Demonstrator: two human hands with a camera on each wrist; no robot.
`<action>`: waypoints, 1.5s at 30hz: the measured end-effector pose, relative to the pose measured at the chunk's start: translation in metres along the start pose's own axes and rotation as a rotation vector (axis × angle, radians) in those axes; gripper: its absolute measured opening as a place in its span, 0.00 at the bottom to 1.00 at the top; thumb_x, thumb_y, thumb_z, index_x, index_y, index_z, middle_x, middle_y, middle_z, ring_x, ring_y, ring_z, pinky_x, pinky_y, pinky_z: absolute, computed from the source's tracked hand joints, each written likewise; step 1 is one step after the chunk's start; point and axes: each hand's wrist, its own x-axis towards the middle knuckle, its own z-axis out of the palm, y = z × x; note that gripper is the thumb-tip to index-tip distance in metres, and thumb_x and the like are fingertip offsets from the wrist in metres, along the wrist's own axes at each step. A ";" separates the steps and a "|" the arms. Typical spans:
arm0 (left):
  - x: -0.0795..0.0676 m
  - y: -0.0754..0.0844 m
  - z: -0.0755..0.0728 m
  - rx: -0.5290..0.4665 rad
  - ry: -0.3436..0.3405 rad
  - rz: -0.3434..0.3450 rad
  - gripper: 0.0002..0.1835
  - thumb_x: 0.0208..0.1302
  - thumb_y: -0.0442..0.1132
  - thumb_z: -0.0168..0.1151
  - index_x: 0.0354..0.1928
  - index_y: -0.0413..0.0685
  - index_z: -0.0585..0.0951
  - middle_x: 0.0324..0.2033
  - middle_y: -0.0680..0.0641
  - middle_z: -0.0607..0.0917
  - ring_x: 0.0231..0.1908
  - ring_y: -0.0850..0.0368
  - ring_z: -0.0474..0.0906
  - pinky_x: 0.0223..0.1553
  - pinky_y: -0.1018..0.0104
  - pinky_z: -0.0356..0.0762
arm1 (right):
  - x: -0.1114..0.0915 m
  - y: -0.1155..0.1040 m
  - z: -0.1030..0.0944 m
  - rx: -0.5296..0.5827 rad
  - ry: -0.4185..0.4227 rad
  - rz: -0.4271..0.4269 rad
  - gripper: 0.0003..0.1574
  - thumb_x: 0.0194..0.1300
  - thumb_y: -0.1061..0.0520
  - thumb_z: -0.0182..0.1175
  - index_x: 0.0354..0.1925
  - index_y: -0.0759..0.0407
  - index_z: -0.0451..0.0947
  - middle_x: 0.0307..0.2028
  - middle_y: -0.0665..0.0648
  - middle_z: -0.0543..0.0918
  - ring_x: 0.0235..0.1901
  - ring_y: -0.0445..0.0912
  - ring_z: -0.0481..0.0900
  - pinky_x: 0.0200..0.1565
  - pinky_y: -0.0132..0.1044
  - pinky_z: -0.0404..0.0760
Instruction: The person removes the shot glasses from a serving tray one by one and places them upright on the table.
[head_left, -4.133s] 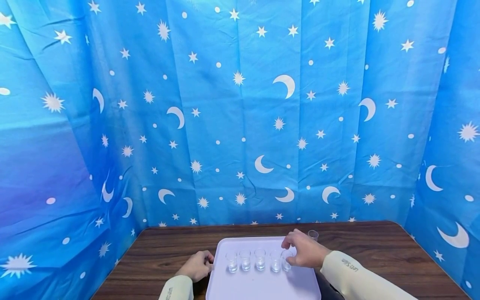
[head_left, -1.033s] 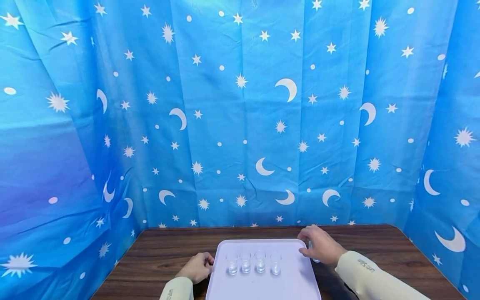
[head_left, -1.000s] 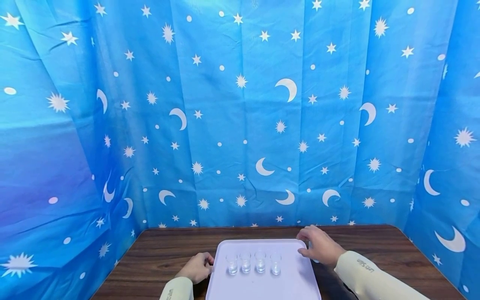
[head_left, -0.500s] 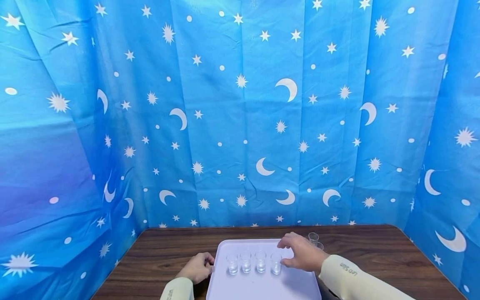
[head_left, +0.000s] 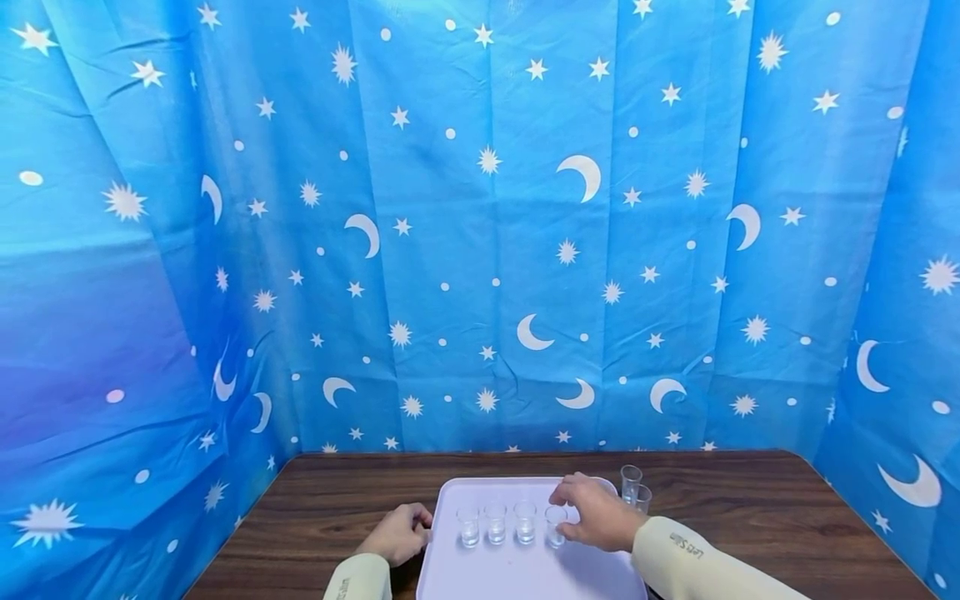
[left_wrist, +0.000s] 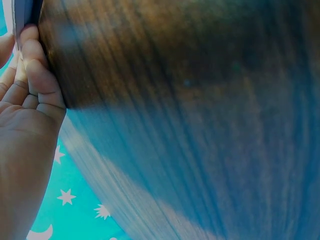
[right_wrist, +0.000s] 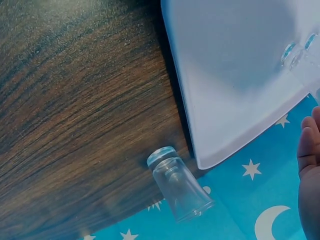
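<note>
Three small clear shot glasses, among them the middle one (head_left: 496,525), stand in a row on the pale lilac tray (head_left: 510,575). At the row's right end stands another shot glass (head_left: 555,533); my right hand (head_left: 603,515) has thumb and fingers around its upper part. In the right wrist view the fingertips (right_wrist: 311,135) are right at that glass's rim. My left hand (head_left: 397,533) pinches the tray's left edge, with thumb and fingers on either side of the rim in the left wrist view.
Two more shot glasses stand on the dark wooden table (head_left: 345,483) just right of the tray, the farther glass (head_left: 631,482) slightly left of the nearer one (head_left: 642,500). A blue curtain (head_left: 450,250) with white stars and moons encloses the table's back and sides.
The fifth glass from the tray now stands on the table at the right. My right hand has come back from there to the row's rightmost glass. My left hand stays at the tray's edge.
</note>
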 end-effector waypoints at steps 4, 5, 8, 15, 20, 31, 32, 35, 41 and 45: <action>-0.001 0.002 -0.001 0.007 0.008 0.010 0.08 0.49 0.29 0.48 0.32 0.42 0.73 0.21 0.51 0.72 0.20 0.58 0.67 0.21 0.65 0.64 | -0.001 -0.001 0.000 -0.016 0.006 0.001 0.18 0.47 0.49 0.63 0.39 0.49 0.76 0.32 0.41 0.73 0.35 0.37 0.70 0.37 0.34 0.72; -0.001 0.003 -0.001 0.006 0.009 0.012 0.08 0.49 0.29 0.48 0.32 0.42 0.73 0.21 0.51 0.72 0.20 0.58 0.67 0.21 0.65 0.64 | -0.002 -0.001 0.000 -0.018 0.008 0.001 0.18 0.47 0.49 0.63 0.39 0.49 0.76 0.31 0.41 0.73 0.35 0.37 0.70 0.37 0.34 0.71; -0.002 0.004 -0.001 0.006 0.011 0.021 0.08 0.49 0.29 0.48 0.32 0.42 0.73 0.21 0.51 0.72 0.20 0.58 0.68 0.21 0.65 0.64 | -0.002 -0.002 0.000 -0.023 0.012 0.003 0.17 0.48 0.50 0.63 0.39 0.48 0.76 0.31 0.41 0.73 0.35 0.37 0.69 0.36 0.33 0.71; -0.004 0.006 -0.003 -0.015 -0.010 0.029 0.08 0.49 0.28 0.47 0.32 0.41 0.73 0.20 0.51 0.73 0.19 0.58 0.68 0.21 0.65 0.65 | -0.002 0.001 -0.003 -0.042 0.054 -0.007 0.17 0.48 0.50 0.63 0.39 0.52 0.76 0.31 0.43 0.74 0.35 0.40 0.69 0.36 0.34 0.71; -0.004 0.007 -0.004 -0.013 -0.012 0.017 0.08 0.49 0.28 0.47 0.32 0.41 0.73 0.20 0.51 0.73 0.19 0.58 0.68 0.21 0.65 0.65 | -0.004 0.005 -0.009 -0.053 0.084 0.022 0.17 0.48 0.50 0.63 0.39 0.51 0.76 0.30 0.42 0.73 0.34 0.39 0.69 0.36 0.34 0.71; -0.003 0.006 -0.003 -0.001 0.001 0.045 0.06 0.49 0.29 0.50 0.31 0.41 0.73 0.20 0.51 0.72 0.20 0.58 0.67 0.21 0.66 0.64 | -0.009 0.014 -0.015 -0.052 0.097 0.078 0.16 0.47 0.51 0.63 0.38 0.49 0.76 0.31 0.42 0.73 0.34 0.40 0.70 0.35 0.35 0.72; -0.003 0.006 -0.003 0.001 0.000 0.046 0.06 0.49 0.29 0.50 0.31 0.41 0.73 0.20 0.51 0.72 0.20 0.58 0.67 0.22 0.66 0.64 | -0.010 0.015 -0.015 -0.045 0.097 0.084 0.16 0.47 0.51 0.63 0.38 0.49 0.76 0.31 0.42 0.73 0.34 0.40 0.70 0.35 0.35 0.72; -0.002 0.004 -0.002 0.009 0.002 0.048 0.07 0.49 0.29 0.50 0.31 0.41 0.73 0.21 0.51 0.72 0.21 0.58 0.67 0.22 0.65 0.64 | -0.011 0.016 -0.017 -0.023 0.092 0.094 0.16 0.48 0.51 0.63 0.38 0.50 0.76 0.32 0.43 0.73 0.35 0.42 0.70 0.35 0.36 0.72; -0.002 0.005 -0.002 0.007 0.000 0.047 0.07 0.49 0.29 0.49 0.32 0.41 0.73 0.21 0.50 0.72 0.21 0.58 0.67 0.22 0.66 0.64 | -0.018 0.020 -0.024 -0.008 0.093 0.085 0.16 0.49 0.52 0.62 0.39 0.52 0.76 0.32 0.44 0.73 0.34 0.42 0.71 0.35 0.35 0.72; -0.002 0.006 -0.004 -0.012 -0.024 0.009 0.07 0.49 0.29 0.49 0.32 0.40 0.73 0.22 0.50 0.72 0.21 0.57 0.67 0.21 0.65 0.64 | -0.023 0.024 -0.028 -0.019 0.105 0.077 0.16 0.50 0.52 0.61 0.39 0.53 0.76 0.32 0.44 0.73 0.33 0.41 0.70 0.34 0.35 0.72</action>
